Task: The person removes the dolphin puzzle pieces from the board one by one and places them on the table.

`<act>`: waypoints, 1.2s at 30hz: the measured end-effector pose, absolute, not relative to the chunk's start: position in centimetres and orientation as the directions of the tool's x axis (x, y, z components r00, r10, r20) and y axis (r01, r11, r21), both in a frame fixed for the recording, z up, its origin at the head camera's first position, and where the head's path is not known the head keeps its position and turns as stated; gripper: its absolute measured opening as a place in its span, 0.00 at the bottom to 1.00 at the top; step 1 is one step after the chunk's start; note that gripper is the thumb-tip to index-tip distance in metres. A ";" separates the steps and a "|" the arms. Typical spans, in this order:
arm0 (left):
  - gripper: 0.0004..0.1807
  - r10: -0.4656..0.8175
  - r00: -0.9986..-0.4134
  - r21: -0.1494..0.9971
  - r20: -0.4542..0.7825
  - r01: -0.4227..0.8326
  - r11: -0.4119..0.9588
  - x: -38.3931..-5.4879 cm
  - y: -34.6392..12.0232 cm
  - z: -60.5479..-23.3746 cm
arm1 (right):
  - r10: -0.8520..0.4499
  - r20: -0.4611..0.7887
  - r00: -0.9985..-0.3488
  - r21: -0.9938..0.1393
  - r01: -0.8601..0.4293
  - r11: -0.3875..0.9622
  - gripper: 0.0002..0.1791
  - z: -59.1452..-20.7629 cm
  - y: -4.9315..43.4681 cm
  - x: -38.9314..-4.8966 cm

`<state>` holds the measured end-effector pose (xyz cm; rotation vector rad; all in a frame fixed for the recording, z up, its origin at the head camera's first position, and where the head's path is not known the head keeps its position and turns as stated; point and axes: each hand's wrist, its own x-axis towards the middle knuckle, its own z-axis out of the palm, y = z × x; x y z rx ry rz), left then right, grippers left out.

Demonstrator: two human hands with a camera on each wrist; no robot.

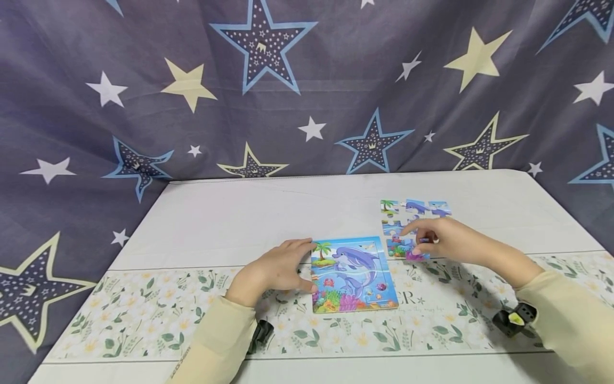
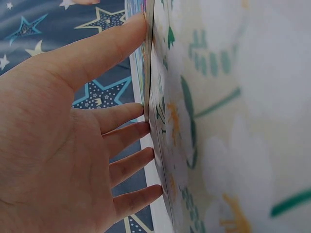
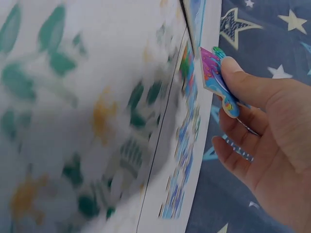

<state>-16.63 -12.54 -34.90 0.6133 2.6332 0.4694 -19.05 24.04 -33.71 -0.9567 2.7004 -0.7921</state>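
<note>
My left hand (image 1: 284, 265) lies at the left edge of a dolphin picture puzzle board (image 1: 347, 274), its thumb and fingertips touching the edge with the fingers fairly straight. In the left wrist view, the thumb (image 2: 104, 51) reaches to the board's thin side. To the right, my right hand (image 1: 443, 240) is over a group of loose jigsaw pieces (image 1: 394, 228). Between thumb and fingers it pinches a jigsaw piece (image 3: 217, 80) with pink and purple coral and a rounded blue tab, held above the table in the right wrist view.
Loose pieces lie in rough rows behind and right of the board, partly covered by the right hand. The white table (image 1: 268, 213) carries a flower-patterned strip (image 1: 192, 304) under the board. A dark star-patterned cloth (image 1: 307, 96) hangs behind the table.
</note>
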 end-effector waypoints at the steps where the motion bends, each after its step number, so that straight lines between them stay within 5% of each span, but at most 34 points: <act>1: 0.51 0.479 -0.826 0.402 -0.298 0.347 0.848 -16.6 -12.5 -34.9 | -0.618 0.020 -0.786 -0.527 -0.534 0.661 0.19 -33.8 24.4 -19.2; 13: 0.51 0.483 -0.824 0.400 -0.297 0.352 0.846 -16.7 -12.5 -34.9 | -0.550 0.050 -0.833 -0.486 -0.502 0.715 0.14 -34.7 27.6 -19.8; 36: 0.51 0.476 -0.828 0.403 -0.297 0.344 0.848 -16.7 -12.5 -35.0 | -0.569 -0.008 -0.822 -0.515 -0.484 0.707 0.12 -35.9 26.8 -20.6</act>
